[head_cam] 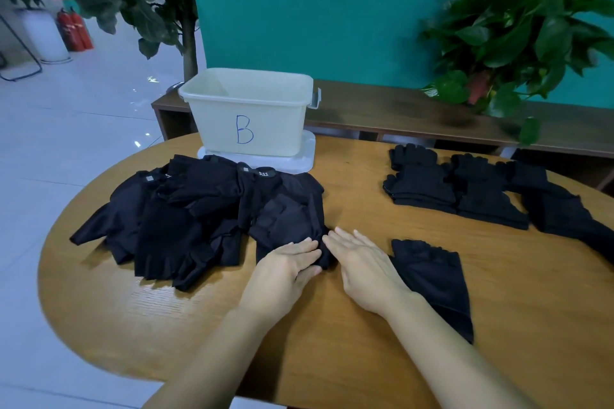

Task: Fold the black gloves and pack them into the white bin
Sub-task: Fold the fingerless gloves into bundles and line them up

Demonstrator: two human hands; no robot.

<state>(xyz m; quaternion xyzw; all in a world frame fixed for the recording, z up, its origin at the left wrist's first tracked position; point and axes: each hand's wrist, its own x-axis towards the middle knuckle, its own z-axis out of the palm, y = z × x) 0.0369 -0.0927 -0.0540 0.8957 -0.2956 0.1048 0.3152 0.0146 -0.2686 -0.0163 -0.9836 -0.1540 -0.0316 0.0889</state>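
White bin (262, 124) marked "B"; glove pile (199, 216) tags "5.11".

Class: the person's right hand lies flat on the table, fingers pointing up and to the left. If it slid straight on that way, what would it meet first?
Probably the nearest black glove in the loose pile; the right hand already has its fingertips at that edge.

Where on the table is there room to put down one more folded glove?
Bare brown wooden table shows between the loose heap of black gloves and the neat stacks of folded black gloves, right of the white plastic bin. The near edge before the hands is bare too. The table's left part is crowded.
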